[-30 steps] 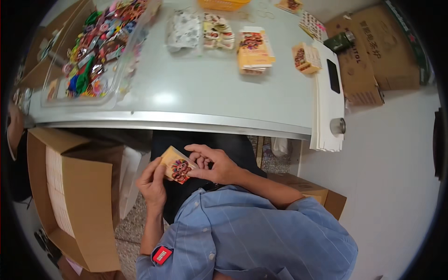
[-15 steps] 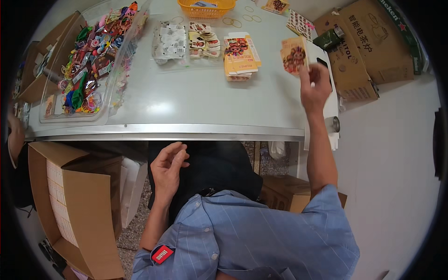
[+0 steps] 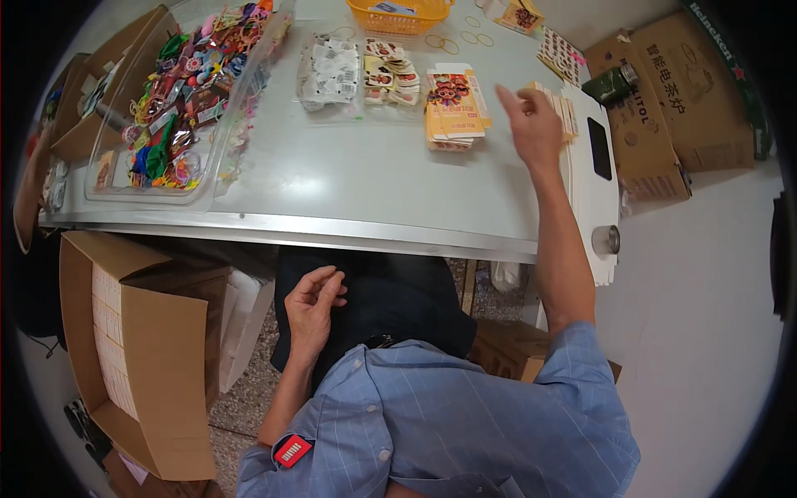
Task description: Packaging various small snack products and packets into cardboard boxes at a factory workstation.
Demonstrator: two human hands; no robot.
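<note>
My right hand (image 3: 535, 129) is over the right part of the table with its fingers apart, and I see nothing in it. Partly hidden behind it lies a pile of yellow-orange printed cards or flat cartons (image 3: 568, 116). To its left sits a stack of similar flat cartons (image 3: 455, 108), orange with a cartoon figure on top. Below the table edge, my left hand (image 3: 310, 309) hovers above my lap. Its fingers are loosely bent and hold nothing.
Clear bags of small white packets (image 3: 330, 73) and picture cards (image 3: 390, 76) lie near a yellow basket (image 3: 400, 20). A plastic bin (image 3: 187, 195) of colourful trinkets stands left. Rubber bands, a phone (image 3: 598, 148) and a metal cylinder (image 3: 606, 240) are around. An open carton (image 3: 170, 373) stands lower left.
My right hand has moved left from the pile at the right, letting go of the orange printed piece it touched. The whole view has shifted slightly. My left hand stays over my lap.
</note>
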